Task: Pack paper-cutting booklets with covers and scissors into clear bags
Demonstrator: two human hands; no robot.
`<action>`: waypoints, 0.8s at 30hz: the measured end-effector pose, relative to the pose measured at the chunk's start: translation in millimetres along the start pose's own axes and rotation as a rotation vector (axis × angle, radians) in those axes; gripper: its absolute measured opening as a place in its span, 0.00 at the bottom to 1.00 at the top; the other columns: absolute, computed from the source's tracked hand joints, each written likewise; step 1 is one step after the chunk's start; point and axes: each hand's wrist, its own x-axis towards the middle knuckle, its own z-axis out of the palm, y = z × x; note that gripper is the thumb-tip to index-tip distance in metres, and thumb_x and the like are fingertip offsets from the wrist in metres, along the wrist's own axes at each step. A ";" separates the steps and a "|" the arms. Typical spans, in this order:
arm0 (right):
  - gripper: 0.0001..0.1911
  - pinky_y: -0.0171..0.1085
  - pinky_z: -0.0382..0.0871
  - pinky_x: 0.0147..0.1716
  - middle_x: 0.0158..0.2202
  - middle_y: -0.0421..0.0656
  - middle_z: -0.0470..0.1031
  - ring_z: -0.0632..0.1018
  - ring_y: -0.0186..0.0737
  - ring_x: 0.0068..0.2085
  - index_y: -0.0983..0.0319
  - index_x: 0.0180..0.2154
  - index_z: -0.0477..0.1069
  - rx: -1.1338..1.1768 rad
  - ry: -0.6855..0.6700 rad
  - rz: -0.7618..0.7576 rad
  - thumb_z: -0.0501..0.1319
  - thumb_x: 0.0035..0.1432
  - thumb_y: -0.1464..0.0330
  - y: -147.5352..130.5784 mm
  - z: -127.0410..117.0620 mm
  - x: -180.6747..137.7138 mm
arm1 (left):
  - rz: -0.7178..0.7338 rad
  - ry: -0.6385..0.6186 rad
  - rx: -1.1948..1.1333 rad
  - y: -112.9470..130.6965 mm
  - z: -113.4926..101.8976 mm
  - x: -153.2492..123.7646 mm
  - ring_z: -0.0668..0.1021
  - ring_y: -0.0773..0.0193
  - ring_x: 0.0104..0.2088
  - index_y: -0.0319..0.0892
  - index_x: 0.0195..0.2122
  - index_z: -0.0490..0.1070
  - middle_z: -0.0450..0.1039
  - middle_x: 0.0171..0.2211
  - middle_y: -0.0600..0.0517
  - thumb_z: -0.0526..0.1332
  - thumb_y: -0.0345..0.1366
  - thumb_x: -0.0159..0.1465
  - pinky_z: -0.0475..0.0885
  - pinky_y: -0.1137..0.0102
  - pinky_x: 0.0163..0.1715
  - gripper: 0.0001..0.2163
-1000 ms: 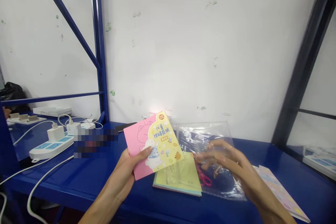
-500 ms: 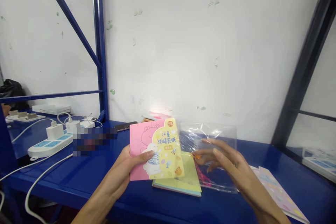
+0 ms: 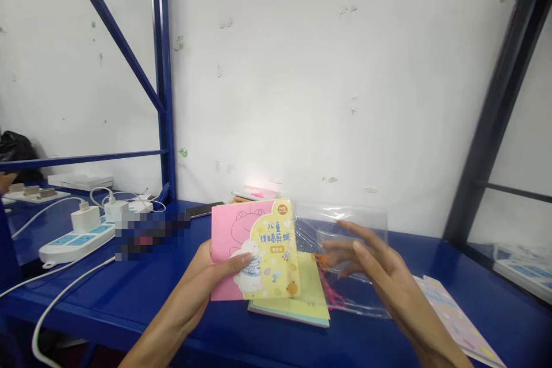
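Note:
My left hand (image 3: pixel 215 273) grips a pink and yellow paper-craft booklet (image 3: pixel 254 247) with a cartoon cover, thumb across its front, holding it upright above the blue shelf. My right hand (image 3: pixel 371 259) holds a clear plastic bag (image 3: pixel 345 224), its fingers pinching the film with the bag raised off the shelf. Small pink and orange scissors (image 3: pixel 330 284) show through the bag's lower left. Under the booklet lies a stack of coloured paper (image 3: pixel 310 299), yellow on top.
The blue shelf (image 3: pixel 172 310) carries a white power strip (image 3: pixel 73 238) with chargers and white cables at the left. A pastel patterned sheet (image 3: pixel 461 322) lies at the right. A blue upright (image 3: pixel 161 69) and a dark post (image 3: pixel 495 109) frame the white wall.
The booklet has turned more upright and squarer to me. My right hand has lifted the plastic bag higher off the shelf.

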 end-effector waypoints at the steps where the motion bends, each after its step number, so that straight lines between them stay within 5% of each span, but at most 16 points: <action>1: 0.22 0.45 0.80 0.42 0.53 0.47 0.81 0.84 0.47 0.44 0.49 0.63 0.67 0.007 -0.001 -0.005 0.57 0.71 0.55 -0.2 -0.1 -0.3 | -0.002 0.007 0.006 0.9 1.1 -0.5 0.83 0.40 0.50 0.36 0.60 0.74 0.80 0.53 0.36 0.77 0.39 0.53 0.81 0.54 0.49 0.33; 24: 0.19 0.41 0.80 0.40 0.47 0.45 0.83 0.83 0.43 0.41 0.48 0.59 0.70 0.058 0.046 -0.007 0.57 0.71 0.53 2.0 -1.4 -3.1 | -0.101 0.008 -0.032 6.8 1.2 -2.3 0.86 0.43 0.43 0.35 0.57 0.75 0.84 0.47 0.38 0.78 0.35 0.51 0.82 0.55 0.47 0.32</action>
